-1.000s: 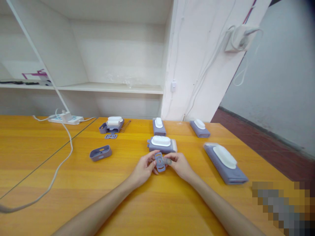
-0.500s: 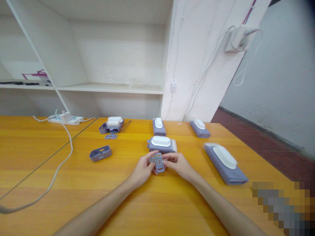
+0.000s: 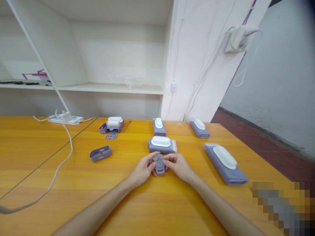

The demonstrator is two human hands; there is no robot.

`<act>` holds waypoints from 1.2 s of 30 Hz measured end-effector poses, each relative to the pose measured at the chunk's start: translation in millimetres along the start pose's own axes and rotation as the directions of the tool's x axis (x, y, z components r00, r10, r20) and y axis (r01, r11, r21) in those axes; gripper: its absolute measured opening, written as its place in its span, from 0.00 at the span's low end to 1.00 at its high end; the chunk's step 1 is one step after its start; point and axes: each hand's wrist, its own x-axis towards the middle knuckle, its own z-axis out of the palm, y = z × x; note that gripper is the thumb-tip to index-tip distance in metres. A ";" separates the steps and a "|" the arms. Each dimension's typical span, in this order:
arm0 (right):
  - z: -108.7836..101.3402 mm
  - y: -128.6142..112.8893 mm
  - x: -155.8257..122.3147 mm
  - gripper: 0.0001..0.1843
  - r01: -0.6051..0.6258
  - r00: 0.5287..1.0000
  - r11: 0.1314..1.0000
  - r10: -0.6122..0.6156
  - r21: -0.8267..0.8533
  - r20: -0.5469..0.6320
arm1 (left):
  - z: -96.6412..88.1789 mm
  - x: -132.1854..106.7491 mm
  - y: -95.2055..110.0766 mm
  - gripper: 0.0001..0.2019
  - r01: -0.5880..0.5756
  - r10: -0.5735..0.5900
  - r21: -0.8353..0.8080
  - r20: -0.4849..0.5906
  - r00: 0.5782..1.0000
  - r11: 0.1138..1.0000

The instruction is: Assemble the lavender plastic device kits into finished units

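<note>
Between both hands is a small grey-purple plastic plate (image 3: 160, 170) with slots, held upright above the table. A translucent piece (image 3: 158, 158) lies against its upper part; its exact kind is unclear. My left hand (image 3: 143, 168) is closed on the plate's left edge with thumb and fingers. My right hand (image 3: 179, 166) pinches the right edge. Just behind them lies a grey-purple case (image 3: 152, 149) with a white bristled brush head (image 3: 160, 141) on top. An open grey-purple oval shell (image 3: 100, 154) sits to the left of my hands.
At the back left are a case with white parts (image 3: 115, 123), another slotted plate (image 3: 111, 136) and thin springs (image 3: 125, 126). More white-topped cases stand at the back (image 3: 159, 130) and right (image 3: 225, 167). A power strip (image 3: 69, 119) and its cable (image 3: 61, 164) run along the left.
The translucent piece, which stuck out to the left of the plate, has swung in and now lies over the plate's upper part. Both hands stay nearly in place.
</note>
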 end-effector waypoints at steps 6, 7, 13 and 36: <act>1.0 5.3 0.7 0.15 -0.010 1.000 1.000 0.010 -0.012 -0.026 | 0.5 0.1 -0.1 0.26 0.006 -0.007 -0.052 -0.006 1.000 0.999; 0.6 6.2 0.9 0.16 -0.013 1.000 1.000 0.012 -0.007 -0.024 | 1.0 0.1 0.4 0.26 0.001 -0.002 -0.064 -0.013 1.000 0.998; -2.9 5.8 1.5 0.17 -0.017 1.000 0.999 0.017 0.046 -0.001 | 2.4 -1.3 4.3 0.26 -0.013 0.010 -0.149 -0.022 1.000 0.989; 9.0 8.2 -2.9 0.18 0.075 0.988 0.994 -0.085 -0.083 -0.127 | 3.9 -1.1 8.1 0.25 -0.031 -0.001 -0.124 -0.256 0.967 0.992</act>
